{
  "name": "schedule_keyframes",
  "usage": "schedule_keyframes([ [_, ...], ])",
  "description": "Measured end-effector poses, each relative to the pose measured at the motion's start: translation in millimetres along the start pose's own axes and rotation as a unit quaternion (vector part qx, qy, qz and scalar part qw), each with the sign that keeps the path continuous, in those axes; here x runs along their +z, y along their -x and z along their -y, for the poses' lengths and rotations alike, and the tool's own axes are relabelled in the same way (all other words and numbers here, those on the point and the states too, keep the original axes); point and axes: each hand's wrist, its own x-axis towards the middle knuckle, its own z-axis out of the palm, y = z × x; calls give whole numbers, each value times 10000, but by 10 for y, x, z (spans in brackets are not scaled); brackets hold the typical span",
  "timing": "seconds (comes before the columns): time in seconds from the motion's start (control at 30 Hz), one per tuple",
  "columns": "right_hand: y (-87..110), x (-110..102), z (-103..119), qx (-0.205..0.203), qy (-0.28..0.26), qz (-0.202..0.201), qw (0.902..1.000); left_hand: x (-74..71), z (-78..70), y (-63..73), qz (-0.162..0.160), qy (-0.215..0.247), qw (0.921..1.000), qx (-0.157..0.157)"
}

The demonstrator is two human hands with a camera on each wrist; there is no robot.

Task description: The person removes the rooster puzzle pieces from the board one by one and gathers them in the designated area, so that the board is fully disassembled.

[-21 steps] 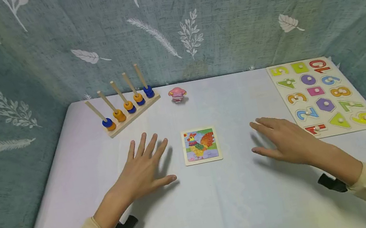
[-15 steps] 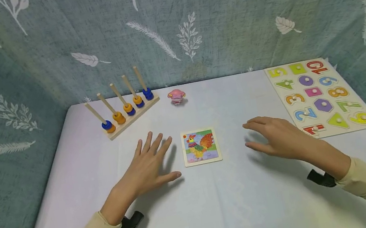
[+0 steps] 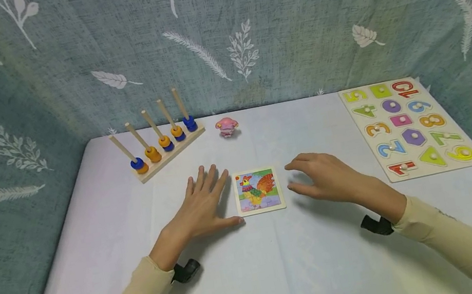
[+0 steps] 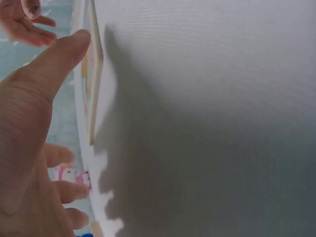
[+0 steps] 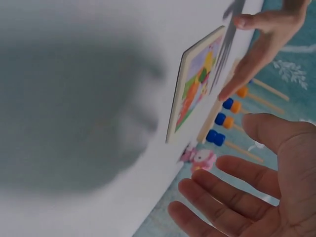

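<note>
A small square jigsaw puzzle (image 3: 259, 191) with a rooster picture and a pale wooden frame lies flat at the table's middle. My left hand (image 3: 201, 207) is just left of it, fingers spread, with the thumb tip near the puzzle's lower left corner. To the right of the puzzle hovers my right hand (image 3: 325, 176), its fingers slightly bent and parted from the thumb, holding nothing. In the right wrist view the puzzle (image 5: 197, 81) stands between both hands, apart from the right fingers. The left wrist view has the left thumb (image 4: 64, 57) overlapping the puzzle's edge.
Behind the left hand stands a wooden peg abacus (image 3: 169, 153) with blue and orange rings. A small pink toy figure (image 3: 227, 126) is at the back. A number and shape peg board (image 3: 411, 130) lies on the right of the white table (image 3: 281, 274). Patterned curtain (image 3: 216, 30) closes the back.
Both hands have moved inward toward the rooster puzzle, the right one farther to the left, the left one to the right. The puzzle and the other toys stay in place.
</note>
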Motion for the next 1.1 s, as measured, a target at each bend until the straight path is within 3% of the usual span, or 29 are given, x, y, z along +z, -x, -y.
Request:
schedule_keyframes([
  [0.3,-238,183,65,13,-307,337,9990,96,27,-127,350,318,9986,-250],
  [0.7,-520,336,163,-4,-630,489,9968,182,35,-162,371,494,9977,-272],
  [0.9,-701,403,155,59,-622,619,9961,170,42,-179,208,516,9981,-274],
  [1.1,-881,467,158,104,-725,810,9940,167,52,-187,242,516,9978,-346],
])
